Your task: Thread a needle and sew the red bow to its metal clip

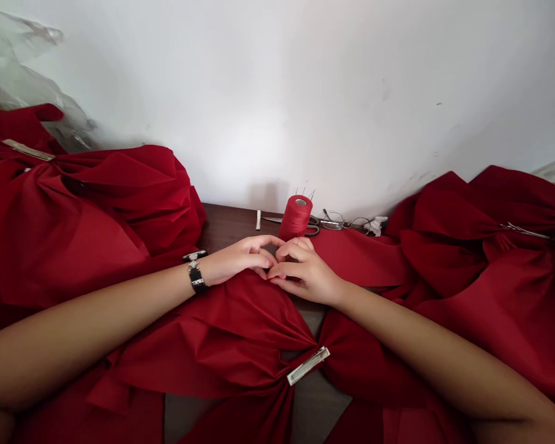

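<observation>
Left hand (240, 259) and right hand (305, 274) pinching red cloth (240, 320) together on the table (226, 222), just before the thread spool (296, 217). Might slip loose, or poke a finger: needles up on the spool.

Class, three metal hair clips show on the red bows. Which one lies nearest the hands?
The clip at bottom centre, on the bow under both hands. The others sit on the far left and right piles.
</observation>
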A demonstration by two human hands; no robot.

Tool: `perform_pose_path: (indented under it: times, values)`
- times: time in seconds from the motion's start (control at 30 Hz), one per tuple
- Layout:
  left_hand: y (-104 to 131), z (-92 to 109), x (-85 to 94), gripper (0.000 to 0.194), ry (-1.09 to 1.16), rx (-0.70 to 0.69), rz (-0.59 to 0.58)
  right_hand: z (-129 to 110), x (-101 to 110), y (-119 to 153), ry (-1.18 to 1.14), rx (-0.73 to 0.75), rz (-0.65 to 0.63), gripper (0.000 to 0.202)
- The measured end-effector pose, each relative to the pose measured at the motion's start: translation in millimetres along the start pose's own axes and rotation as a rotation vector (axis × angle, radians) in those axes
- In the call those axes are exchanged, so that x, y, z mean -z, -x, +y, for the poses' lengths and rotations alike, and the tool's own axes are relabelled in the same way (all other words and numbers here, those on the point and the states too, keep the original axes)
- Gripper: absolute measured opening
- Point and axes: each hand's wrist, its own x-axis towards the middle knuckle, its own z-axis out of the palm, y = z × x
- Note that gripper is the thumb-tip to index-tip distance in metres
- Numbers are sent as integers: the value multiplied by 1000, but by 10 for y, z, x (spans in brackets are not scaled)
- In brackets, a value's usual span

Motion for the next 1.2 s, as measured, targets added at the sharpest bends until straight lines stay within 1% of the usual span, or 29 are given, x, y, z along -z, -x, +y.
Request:
perform_pose_path:
  times: [0.07, 0.17, 0.3, 0.4, 0.5, 0.67, 0.77, 0.87, 0.9, 0.97, 1.03, 1.07, 1.1, 1.2]
  values:
    - [11, -9, 34, 51, 3, -18, -35, 0, 4, 2, 5, 4, 22, 27]
    - [17, -18, 61, 52, 33, -33, -46, -5, 14, -1, -1, 11, 45, 27]
    - [16, 5, 67, 50, 69, 0, -57, 0, 33, 1, -17, 0, 59, 25]
    - [15, 32, 70, 52, 85, 29, -77, 14, 44, 9, -11, 32, 66, 24]
    - [17, 45, 73, 51, 85, 25, -90, 27, 50, 14, 14, 55, 68, 26]
    - [18, 29, 71, 51, 82, 11, -76, 35, 51, 4, 40, 62, 43, 27]
    - [13, 18, 66, 52, 114, 16, -55, 37, 54, -6, 32, 81, 69, 24]
    - [8, 3, 57, 51, 134, 22, 9, 13, 74, -14, 16, 95, 122, 23]
    - [7, -5, 51, 50, 145, 17, 46, -6, 84, -17, 10, 78, 157, 23]
    - [8, -22, 33, 46, 193, -7, 130, -58, 100, -20, -21, -13, 258, 22]
    - [14, -37, 4, 43, 258, -41, 207, -114, 99, -22, -108, -178, 322, 24]
    - [17, -42, -15, 42, 287, -60, 238, -136, 89, -22, -176, -272, 309, 26]
    - [20, -47, -35, 41, 306, -75, 262, -151, 71, -24, -253, -361, 267, 29]
    - [27, -61, -91, 38, 344, -105, 304, -155, -4, -36, -460, -550, 83, 35]
